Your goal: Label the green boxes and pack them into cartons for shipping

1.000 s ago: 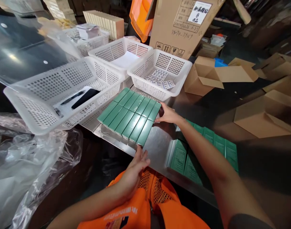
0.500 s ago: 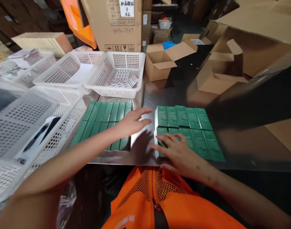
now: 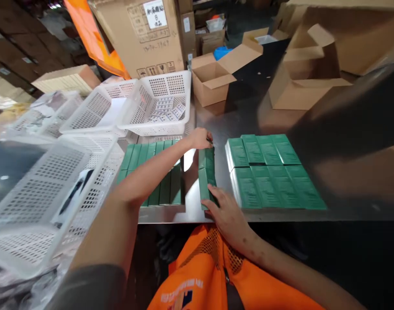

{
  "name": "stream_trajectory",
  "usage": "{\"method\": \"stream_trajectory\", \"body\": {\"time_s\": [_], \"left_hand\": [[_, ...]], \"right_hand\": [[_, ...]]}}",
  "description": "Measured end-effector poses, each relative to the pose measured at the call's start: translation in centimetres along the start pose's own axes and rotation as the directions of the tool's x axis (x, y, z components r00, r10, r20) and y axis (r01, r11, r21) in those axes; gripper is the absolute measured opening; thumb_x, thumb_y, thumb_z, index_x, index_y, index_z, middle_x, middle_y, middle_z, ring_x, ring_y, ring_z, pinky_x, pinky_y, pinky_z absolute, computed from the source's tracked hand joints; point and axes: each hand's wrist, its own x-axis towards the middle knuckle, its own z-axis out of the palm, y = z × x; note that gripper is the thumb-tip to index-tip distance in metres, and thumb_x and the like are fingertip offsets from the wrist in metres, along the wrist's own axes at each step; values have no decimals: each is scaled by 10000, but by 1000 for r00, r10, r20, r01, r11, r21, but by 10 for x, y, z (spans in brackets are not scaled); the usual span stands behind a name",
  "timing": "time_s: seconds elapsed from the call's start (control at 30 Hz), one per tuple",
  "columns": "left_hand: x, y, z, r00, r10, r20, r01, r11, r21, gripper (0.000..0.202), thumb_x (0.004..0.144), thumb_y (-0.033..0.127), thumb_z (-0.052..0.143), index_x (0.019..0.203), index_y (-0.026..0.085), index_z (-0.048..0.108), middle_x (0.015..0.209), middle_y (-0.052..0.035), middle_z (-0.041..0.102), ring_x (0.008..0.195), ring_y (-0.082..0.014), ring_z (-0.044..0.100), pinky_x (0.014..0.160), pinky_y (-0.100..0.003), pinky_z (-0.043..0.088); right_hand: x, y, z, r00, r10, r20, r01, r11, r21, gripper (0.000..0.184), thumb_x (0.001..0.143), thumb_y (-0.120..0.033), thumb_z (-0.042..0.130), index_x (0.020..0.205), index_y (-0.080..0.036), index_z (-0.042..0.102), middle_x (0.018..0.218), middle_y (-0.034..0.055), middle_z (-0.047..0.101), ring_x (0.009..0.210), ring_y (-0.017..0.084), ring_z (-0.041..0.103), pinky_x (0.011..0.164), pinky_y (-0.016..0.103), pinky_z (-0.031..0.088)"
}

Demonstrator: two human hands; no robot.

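Two green boxes (image 3: 207, 172) stand on edge, end to end, on the steel table (image 3: 248, 120) between two blocks of green boxes. My left hand (image 3: 200, 138) grips the far end of this pair. My right hand (image 3: 225, 211) grips the near end. To the left lies a block of green boxes on edge (image 3: 151, 172). To the right lies a flat block of green boxes with printed faces up (image 3: 271, 170).
White perforated baskets stand at the left: a near one (image 3: 38, 189) with a pen and a dark object, one with printed labels (image 3: 161, 105) and another (image 3: 96, 110). Open cardboard boxes (image 3: 216, 79) and a large carton (image 3: 145, 34) stand behind. My orange vest is below.
The view has swung right. My hands left the left block, reached the right block, and now hold two boxes pulled off its left side, standing on edge in the gap.
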Motion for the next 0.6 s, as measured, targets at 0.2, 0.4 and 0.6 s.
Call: {"method": "stream_trajectory", "body": {"time_s": [0.2,0.4,0.6], "left_hand": [[-29,-32,-16,982,-184,-34,187,966,180,402,779,279,694,1153,153,768,1366,-169,647,1310,-391,560,1113,-444,430],[-42,-46,-6,975,-221,24,216,969,117,617,870,386,620,1430,139,540,1295,-165,696,1203,-315,651,976,-357,504],[-42,-54,-7,982,-188,18,186,979,86,556,807,434,696,1267,127,641,1197,-165,724,1131,-337,675,956,-385,524]], "right_hand": [[25,-27,39,992,122,-38,-98,916,389,255,1021,-147,436,1237,-155,572,1420,215,510,1327,274,570,1014,406,588],[34,-31,41,991,131,38,-133,871,473,338,957,-290,652,1266,-180,569,1419,213,481,1299,324,588,983,471,609],[39,-29,39,990,113,85,-139,887,440,415,927,-268,693,1307,-161,564,1396,218,517,1308,317,576,1008,467,589]]}}
